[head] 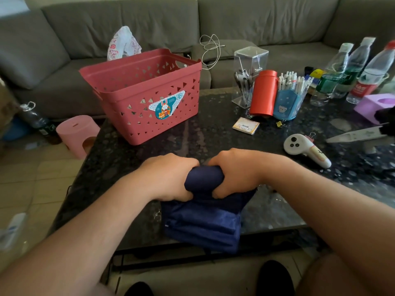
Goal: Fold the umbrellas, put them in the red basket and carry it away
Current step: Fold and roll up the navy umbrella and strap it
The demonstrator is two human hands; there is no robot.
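Observation:
A navy blue umbrella (203,218) lies on the dark table near its front edge, its fabric bunched and partly folded. My left hand (168,177) grips the far end of it from the left. My right hand (235,173) grips the same end from the right, fingers curled into the cloth. The red basket (149,122) stands on the table beyond my hands, to the left, with nothing visible inside. A white patterned folded umbrella or cloth (123,43) lies on the sofa behind the basket.
Right of the basket stand a red cylinder (264,96), a blue pen holder (287,105), a transparent box (249,60) and water bottles (350,71). A white controller (303,149), a notepad (245,125) and scissors (359,134) lie on the table. A pink stool (78,134) stands on the floor.

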